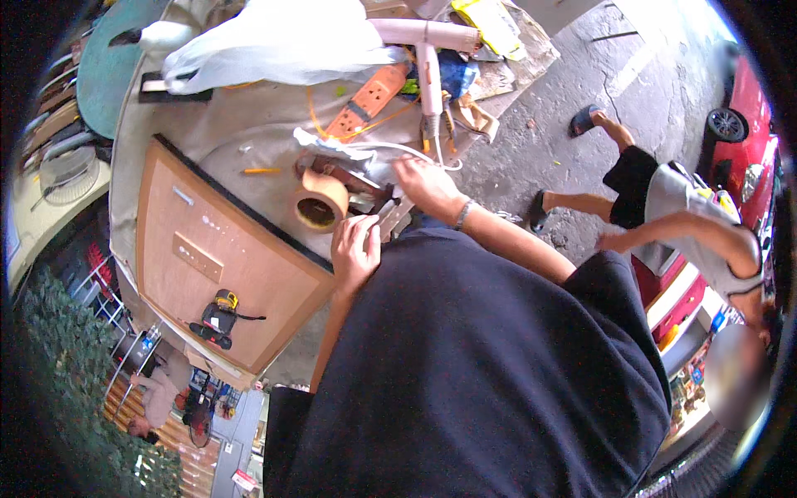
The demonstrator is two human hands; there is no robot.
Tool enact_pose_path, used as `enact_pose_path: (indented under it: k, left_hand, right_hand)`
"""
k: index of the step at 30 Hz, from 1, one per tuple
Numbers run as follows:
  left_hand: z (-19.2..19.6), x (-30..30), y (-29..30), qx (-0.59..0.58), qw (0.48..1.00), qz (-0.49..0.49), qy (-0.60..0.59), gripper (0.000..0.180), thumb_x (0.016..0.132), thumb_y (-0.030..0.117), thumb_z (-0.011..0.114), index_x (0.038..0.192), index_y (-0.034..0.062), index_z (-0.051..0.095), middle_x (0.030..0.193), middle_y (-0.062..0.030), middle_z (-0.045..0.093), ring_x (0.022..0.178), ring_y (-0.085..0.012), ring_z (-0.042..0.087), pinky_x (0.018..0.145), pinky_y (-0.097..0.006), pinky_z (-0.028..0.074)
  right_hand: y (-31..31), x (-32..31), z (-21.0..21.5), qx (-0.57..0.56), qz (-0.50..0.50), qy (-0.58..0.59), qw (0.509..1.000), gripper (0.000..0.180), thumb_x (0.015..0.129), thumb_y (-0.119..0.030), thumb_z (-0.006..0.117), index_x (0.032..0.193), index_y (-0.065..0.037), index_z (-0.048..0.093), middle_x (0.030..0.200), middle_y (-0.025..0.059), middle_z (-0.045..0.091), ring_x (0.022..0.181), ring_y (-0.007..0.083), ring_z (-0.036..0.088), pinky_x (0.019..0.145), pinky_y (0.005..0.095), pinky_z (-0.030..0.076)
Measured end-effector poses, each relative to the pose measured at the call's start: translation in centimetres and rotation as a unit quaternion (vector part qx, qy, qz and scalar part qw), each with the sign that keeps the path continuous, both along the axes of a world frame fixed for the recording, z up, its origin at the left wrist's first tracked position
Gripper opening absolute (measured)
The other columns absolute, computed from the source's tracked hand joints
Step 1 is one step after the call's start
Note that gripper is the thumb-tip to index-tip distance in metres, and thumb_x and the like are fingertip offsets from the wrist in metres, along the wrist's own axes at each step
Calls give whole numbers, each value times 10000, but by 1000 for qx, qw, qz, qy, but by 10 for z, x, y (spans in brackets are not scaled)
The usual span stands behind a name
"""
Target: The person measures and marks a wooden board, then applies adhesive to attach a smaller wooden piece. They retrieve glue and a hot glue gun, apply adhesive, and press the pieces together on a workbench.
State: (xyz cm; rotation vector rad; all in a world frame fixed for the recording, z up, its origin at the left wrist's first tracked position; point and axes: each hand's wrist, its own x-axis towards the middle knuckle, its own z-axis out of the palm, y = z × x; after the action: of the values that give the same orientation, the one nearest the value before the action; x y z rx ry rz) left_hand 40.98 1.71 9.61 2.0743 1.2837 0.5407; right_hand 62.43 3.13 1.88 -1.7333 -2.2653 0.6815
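Right hand point(427, 189) curls beside the rusty metal fixture point(354, 178) on the desk point(224, 123); left hand point(357, 247) bends near the tape roll point(322, 202); grips unclear. Seemingly a positioning step, next calling for steady hold.

Ran from beige and brown to pink and orange.
Showed beige on the surface point(241, 137), tan on the tape roll point(330, 192), orange on the power strip point(383, 88), pale pink on the hair dryer point(428, 75), black-edged light brown on the wooden panel point(241, 266), and plain black on the shirt point(490, 349).
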Motion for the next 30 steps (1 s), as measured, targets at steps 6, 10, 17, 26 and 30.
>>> enact_pose_path:
  k: [6,10,17,26,30]
  left_hand:
    - [22,-27,4,19,996,-23,-85,195,886,51,671,1080,35,667,1029,-133,670,973,-323,645,871,-414,509]
    - [46,-28,11,142,977,-48,-154,330,898,225,706,1159,35,640,1099,-146,672,1032,-343,646,920,-422,514]
    - [73,-98,-32,-47,978,-59,-195,385,804,322,798,1078,108,632,944,-124,700,817,-327,708,693,-415,574]
    - [88,-157,-66,-34,956,130,-262,355,779,308,846,993,77,682,788,-97,695,693,-225,700,627,-334,535]
    - [96,-175,-74,-47,945,179,-271,359,763,284,853,999,68,689,808,-97,706,696,-220,699,638,-333,538]
  right_hand:
    - [-29,8,69,-60,-137,-7,989,169,849,-28,557,1014,-4,531,967,214,617,868,413,667,744,486,557]
    - [-50,-18,152,-115,-127,-31,985,238,899,-65,609,1131,-43,560,1050,187,644,961,423,635,779,492,525]
    - [-55,-128,262,-87,-28,90,992,148,936,-150,635,956,-25,558,867,202,656,821,422,656,678,482,513]
    - [-8,-187,267,31,228,172,958,192,877,-105,700,798,-28,543,707,144,577,652,376,600,572,463,472]
    - [10,-205,256,42,324,232,916,206,858,-84,714,767,-25,539,706,136,567,638,361,578,576,458,464]
